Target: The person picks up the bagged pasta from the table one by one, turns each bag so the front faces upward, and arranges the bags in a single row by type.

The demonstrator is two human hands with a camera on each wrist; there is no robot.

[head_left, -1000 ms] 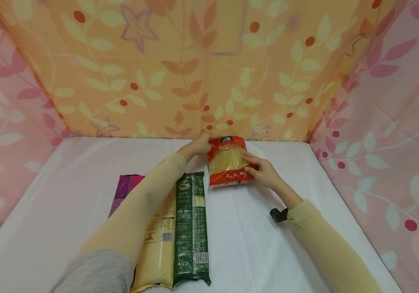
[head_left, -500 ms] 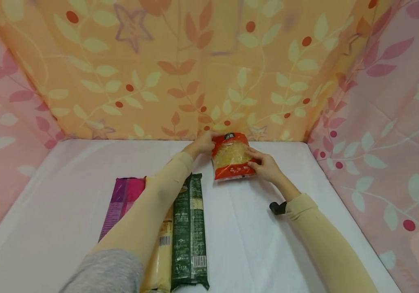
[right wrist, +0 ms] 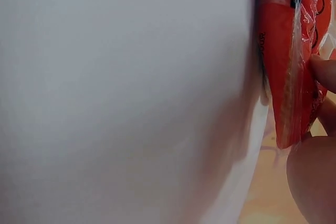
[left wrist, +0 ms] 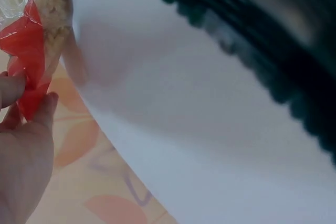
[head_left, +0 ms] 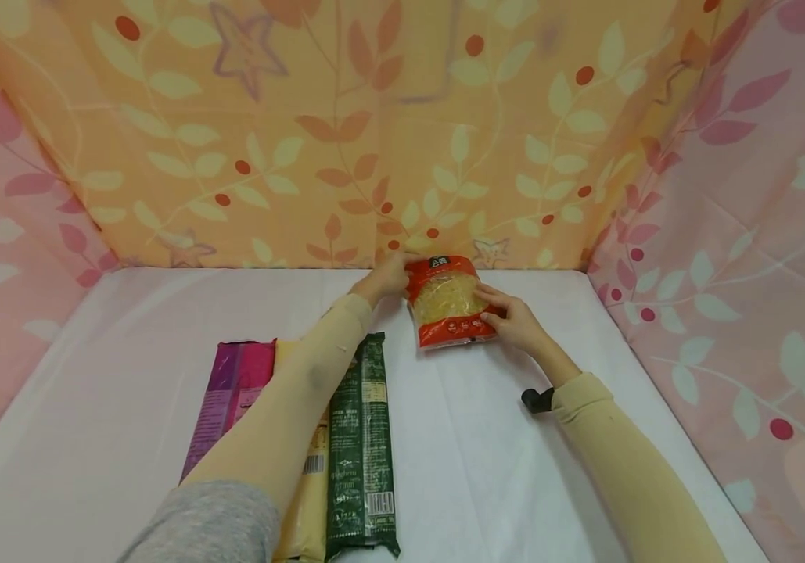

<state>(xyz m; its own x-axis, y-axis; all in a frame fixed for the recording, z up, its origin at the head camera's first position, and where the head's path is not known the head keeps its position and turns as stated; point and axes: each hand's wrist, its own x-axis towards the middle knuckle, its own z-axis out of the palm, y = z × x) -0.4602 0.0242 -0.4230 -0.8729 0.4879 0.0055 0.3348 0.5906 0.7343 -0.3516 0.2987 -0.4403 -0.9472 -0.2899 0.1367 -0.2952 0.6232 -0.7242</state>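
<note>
A red bag of pale yellow dried noodles (head_left: 447, 301), with a clear window, is at the back of the white table in the head view. My left hand (head_left: 389, 275) pinches its upper left corner; the left wrist view shows thumb and fingers on the red corner (left wrist: 32, 66). On the opposite side, my right hand (head_left: 515, 319) grips the lower right edge. The right wrist view has the thumb on the bag's front and fingers behind the red edge (right wrist: 281, 77).
A green spaghetti packet (head_left: 363, 453), a yellow packet (head_left: 310, 508) and a purple-pink packet (head_left: 226, 399) lie side by side, partly under my left forearm. A black object (head_left: 536, 400) is at my right wrist. Patterned cloth walls (head_left: 289, 141) enclose the white table (head_left: 472, 469).
Both hands have moved the noodle bag slightly back and right, mostly in the first half second. The head view has shifted a little. The packets stay in their row.
</note>
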